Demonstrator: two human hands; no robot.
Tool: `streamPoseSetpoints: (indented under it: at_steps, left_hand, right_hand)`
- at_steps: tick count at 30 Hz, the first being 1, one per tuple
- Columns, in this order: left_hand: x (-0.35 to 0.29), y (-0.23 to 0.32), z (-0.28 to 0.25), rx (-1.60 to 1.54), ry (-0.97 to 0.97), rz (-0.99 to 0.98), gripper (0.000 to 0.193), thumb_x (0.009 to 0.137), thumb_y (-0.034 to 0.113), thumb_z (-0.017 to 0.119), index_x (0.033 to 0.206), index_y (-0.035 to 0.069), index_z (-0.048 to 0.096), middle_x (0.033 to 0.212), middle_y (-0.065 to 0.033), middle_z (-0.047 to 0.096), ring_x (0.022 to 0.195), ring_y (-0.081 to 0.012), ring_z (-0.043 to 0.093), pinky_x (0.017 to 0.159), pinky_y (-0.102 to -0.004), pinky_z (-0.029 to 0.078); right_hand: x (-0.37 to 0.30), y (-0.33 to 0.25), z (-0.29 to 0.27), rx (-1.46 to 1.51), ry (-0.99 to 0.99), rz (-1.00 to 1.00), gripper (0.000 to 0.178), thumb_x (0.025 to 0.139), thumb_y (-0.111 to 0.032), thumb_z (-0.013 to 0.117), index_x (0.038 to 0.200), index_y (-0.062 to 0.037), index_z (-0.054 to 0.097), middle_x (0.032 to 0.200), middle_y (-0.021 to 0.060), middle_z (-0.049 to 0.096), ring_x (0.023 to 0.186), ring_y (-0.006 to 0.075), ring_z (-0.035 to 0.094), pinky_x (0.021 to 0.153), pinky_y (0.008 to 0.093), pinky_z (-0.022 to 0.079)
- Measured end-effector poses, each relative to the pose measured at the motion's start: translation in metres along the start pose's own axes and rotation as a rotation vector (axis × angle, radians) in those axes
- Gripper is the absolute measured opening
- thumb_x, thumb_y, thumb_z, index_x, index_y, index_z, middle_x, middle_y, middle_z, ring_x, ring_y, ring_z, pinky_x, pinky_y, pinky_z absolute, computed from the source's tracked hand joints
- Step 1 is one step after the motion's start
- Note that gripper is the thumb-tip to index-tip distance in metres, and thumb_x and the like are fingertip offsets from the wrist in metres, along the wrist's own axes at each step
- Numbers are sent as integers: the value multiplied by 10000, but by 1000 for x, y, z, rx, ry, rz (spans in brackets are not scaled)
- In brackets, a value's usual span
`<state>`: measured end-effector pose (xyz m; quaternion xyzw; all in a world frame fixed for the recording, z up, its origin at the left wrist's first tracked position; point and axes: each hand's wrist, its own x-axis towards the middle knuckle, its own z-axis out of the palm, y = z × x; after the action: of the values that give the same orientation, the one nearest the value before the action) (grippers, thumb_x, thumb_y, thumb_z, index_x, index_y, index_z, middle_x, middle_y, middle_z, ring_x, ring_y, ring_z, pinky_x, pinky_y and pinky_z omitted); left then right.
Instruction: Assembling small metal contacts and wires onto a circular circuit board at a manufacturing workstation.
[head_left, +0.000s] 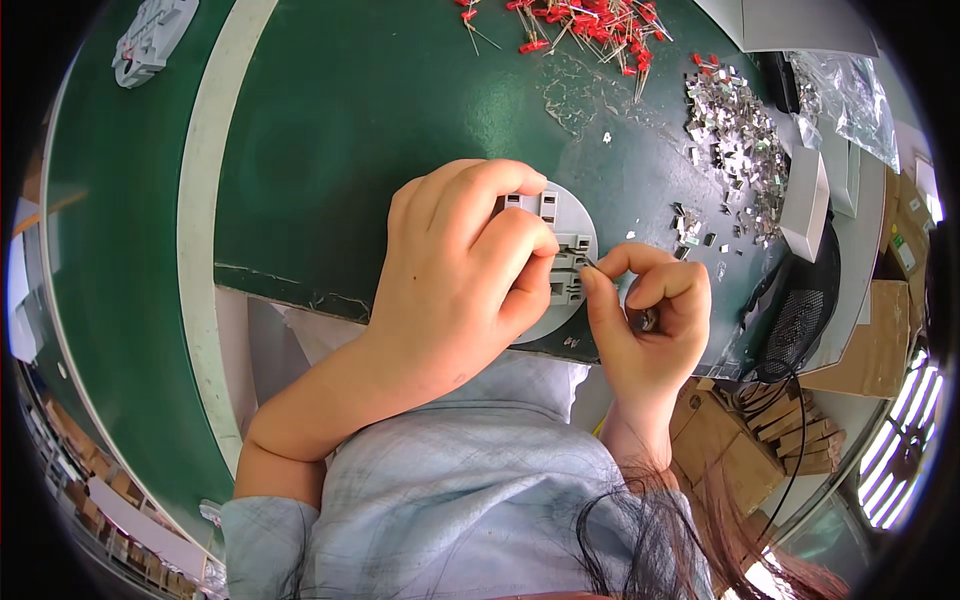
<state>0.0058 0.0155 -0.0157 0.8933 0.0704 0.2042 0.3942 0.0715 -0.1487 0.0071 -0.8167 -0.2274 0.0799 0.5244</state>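
Observation:
A round light-grey plastic base with raised slotted blocks lies at the near edge of the green table. My left hand is curled over its left side, fingers bent and gripping it, hiding much of its face. From the right, my right hand pinches a small thin dark piece between thumb and forefinger, its tip at the base's slotted blocks. Something dark and rounded also shows inside the curled fingers of that hand. Too little of either is visible to name it.
Small metal clips are heaped at the right, with a few loose ones nearer. Red parts with wire leads lie at the back. White boxes and a clear plastic bag line the right edge. Another grey moulding rests far left.

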Motion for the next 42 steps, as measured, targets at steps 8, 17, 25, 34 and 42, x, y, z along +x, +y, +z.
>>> streamPoseSetpoints:
  at_steps: [8,17,25,34,42]
  left_hand:
    - [1,1,-1,-16,-5,1,254,687,-25,763,867,105,639,1234,-69,592,1135,-301,553,953,-407,429]
    - [2,-1,1,-55,48,28,246,682,31,756,865,99,606,1182,-68,587,1092,-274,586,909,-427,418]
    - [2,-3,2,-66,20,41,265,669,-26,761,859,106,631,1217,-66,599,1114,-304,577,949,-411,418]
    - [0,-3,2,-26,44,55,257,678,-36,756,853,105,633,1198,-62,606,1102,-296,582,931,-403,427]
    - [-2,-6,6,-28,92,94,213,719,22,744,856,114,609,1150,-61,608,1087,-286,594,911,-432,425]
  right_hand:
    - [27,-22,-18,-572,-309,-419,313,793,-18,750,819,-98,449,827,48,655,570,167,557,535,314,390]
    - [63,-66,-11,-1122,-734,-660,143,775,-126,629,801,-77,497,817,48,663,634,226,608,644,356,452]
    - [62,-42,-31,-409,-561,10,99,781,-8,731,863,-20,677,820,83,655,699,236,660,619,343,514]
    - [52,-19,-27,-372,-459,-169,199,718,37,781,892,-40,724,857,24,677,634,144,577,523,279,399]
    - [21,-34,-28,-1038,-408,-578,235,789,-135,702,1020,-98,716,842,18,655,599,178,562,562,339,412]
